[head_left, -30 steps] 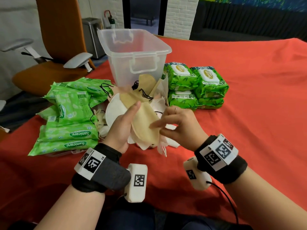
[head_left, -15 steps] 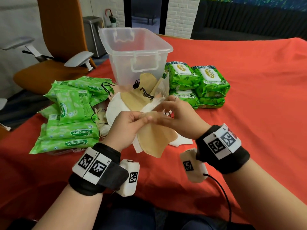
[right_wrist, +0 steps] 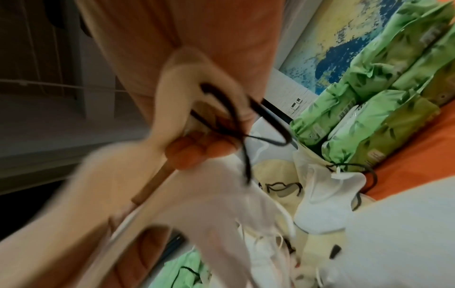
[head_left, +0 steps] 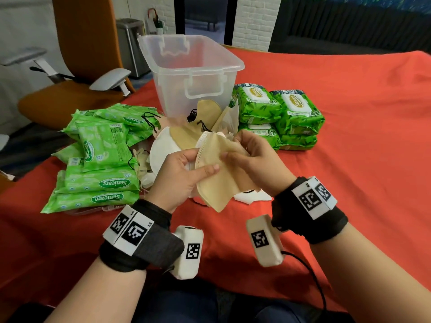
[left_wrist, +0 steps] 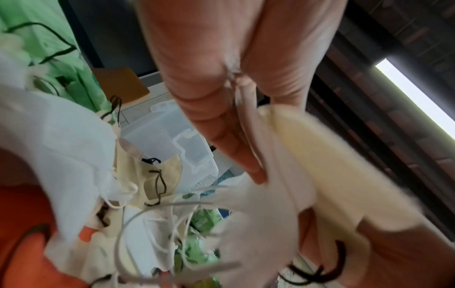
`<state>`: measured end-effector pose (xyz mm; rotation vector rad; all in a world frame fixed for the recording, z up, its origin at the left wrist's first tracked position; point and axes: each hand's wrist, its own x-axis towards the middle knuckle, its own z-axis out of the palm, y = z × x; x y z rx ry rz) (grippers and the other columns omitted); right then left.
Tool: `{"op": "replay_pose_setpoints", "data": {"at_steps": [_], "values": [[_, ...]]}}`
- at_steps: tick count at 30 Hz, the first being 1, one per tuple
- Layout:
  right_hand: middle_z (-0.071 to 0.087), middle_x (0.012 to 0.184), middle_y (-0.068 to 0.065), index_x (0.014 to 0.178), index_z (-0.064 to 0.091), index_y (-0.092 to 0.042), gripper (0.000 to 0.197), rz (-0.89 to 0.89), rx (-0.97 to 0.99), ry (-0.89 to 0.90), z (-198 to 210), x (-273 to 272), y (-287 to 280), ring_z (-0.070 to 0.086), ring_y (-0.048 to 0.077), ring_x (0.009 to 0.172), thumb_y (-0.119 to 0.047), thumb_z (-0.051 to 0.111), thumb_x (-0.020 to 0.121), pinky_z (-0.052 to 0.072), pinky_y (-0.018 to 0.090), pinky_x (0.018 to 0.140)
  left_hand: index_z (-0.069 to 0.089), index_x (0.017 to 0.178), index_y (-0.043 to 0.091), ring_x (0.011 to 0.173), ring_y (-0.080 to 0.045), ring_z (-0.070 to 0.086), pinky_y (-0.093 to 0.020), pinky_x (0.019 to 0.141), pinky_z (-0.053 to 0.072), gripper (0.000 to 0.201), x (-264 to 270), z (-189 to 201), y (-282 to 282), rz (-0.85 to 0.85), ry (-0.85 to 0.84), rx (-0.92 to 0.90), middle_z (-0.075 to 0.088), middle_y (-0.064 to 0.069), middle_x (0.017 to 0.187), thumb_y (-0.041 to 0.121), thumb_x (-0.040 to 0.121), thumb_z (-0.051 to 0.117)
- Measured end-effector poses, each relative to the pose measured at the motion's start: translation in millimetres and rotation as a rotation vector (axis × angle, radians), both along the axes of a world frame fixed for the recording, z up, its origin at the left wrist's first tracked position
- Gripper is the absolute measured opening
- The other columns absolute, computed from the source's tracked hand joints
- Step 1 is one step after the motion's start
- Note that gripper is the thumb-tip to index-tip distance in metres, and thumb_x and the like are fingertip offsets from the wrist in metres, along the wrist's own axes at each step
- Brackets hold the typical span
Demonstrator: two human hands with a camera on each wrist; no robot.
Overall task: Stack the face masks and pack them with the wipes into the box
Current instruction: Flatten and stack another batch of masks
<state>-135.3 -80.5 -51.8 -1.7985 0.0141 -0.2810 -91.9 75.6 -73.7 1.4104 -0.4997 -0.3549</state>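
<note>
Both hands hold a small stack of beige and pinkish face masks (head_left: 218, 180) above the red table. My left hand (head_left: 186, 169) grips the stack's left side with thumb on top (left_wrist: 221, 136). My right hand (head_left: 247, 157) pinches its right upper edge, with black ear loops (right_wrist: 236, 124) near its fingers. More loose masks (head_left: 177, 138), white and beige, lie piled behind, in front of the clear plastic box (head_left: 189, 73). Flat green wipe packs (head_left: 98, 173) lie at the left; thick green wipe packs (head_left: 277, 113) are stacked at the right.
An orange office chair (head_left: 77, 66) stands beyond the table's left edge. A grey bin (head_left: 130, 45) sits on the floor behind it. The red cloth (head_left: 349, 183) stretches bare to the right and near me.
The beige mask, held flat a second ago, has been lifted and turned. My right hand has moved up onto its top edge while my left keeps its hold.
</note>
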Motion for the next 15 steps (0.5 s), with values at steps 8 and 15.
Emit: {"op": "replay_pose_setpoints", "data": {"at_steps": [8,15], "values": [[0.061,0.077,0.016,0.080,0.044,-0.026,0.035,-0.093,-0.134,0.032,-1.3,-0.6,-0.2,0.053,0.022,0.064,-0.013,0.076,0.073,0.044,0.039,0.055,0.055,0.107,0.037,0.101,0.005,0.059,-0.029,0.095,0.048,0.049,1.7,-7.0,1.6,0.092,-0.204,0.097,0.063,0.018,0.109,0.002,0.077,0.071],[0.055,0.073,0.015,0.088,0.054,-0.020,0.029,-0.063,0.010,-0.041,5.6,-1.5,4.9,0.051,0.026,0.067,-0.015,0.070,0.065,0.044,0.037,0.060,0.033,0.133,0.041,0.111,-0.011,0.060,-0.037,0.093,0.050,0.071,-1.8,-8.8,-0.1,0.039,-0.188,0.066,0.057,0.008,0.126,0.000,0.083,0.064]]}}
